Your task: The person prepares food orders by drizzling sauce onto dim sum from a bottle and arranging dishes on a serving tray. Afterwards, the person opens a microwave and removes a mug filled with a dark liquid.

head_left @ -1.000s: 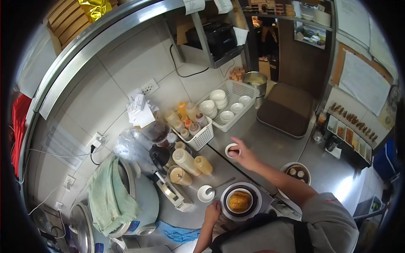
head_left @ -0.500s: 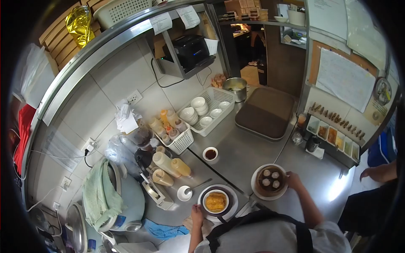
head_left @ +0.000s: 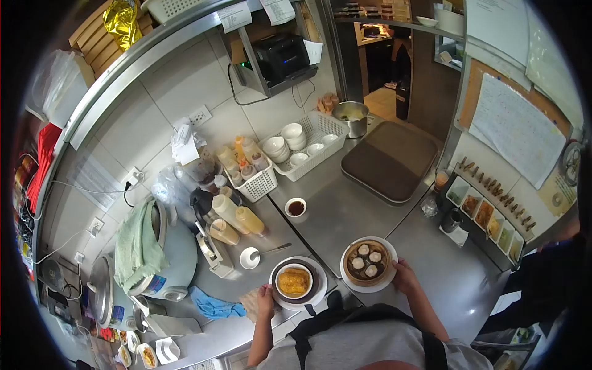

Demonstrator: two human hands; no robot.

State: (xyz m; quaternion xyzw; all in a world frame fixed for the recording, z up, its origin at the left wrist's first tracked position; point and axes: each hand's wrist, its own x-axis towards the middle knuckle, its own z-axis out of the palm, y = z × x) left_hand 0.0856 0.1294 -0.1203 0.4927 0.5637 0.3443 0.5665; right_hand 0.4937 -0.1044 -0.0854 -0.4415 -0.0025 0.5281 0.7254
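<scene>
My left hand (head_left: 265, 301) is closed on the left edge of a white plate (head_left: 319, 298), which carries a dark ring and a white bowl of golden-brown food (head_left: 293, 281). On the right, my right hand (head_left: 404, 276) grips the rim of a second white plate (head_left: 370, 288). That plate bears a round steamer (head_left: 356, 262) with several pale dumplings in dark cups. A small white bowl of dark sauce (head_left: 296, 207) stands beyond the two plates. Left of it is a small white bowl (head_left: 250, 258) beside a spoon (head_left: 275, 248).
Squeeze bottles (head_left: 249, 219), a tape dispenser (head_left: 214, 253) and a blue cloth (head_left: 214, 304) lie to the left. Farther back are a basket of bowls (head_left: 327, 148) and a brown tray (head_left: 388, 161). Another person's dark clothing (head_left: 530, 296) shows at the right edge.
My right hand has left the sauce bowl and taken hold of the steamer's plate, which has moved left, closer to the other plate. The camera view has shifted.
</scene>
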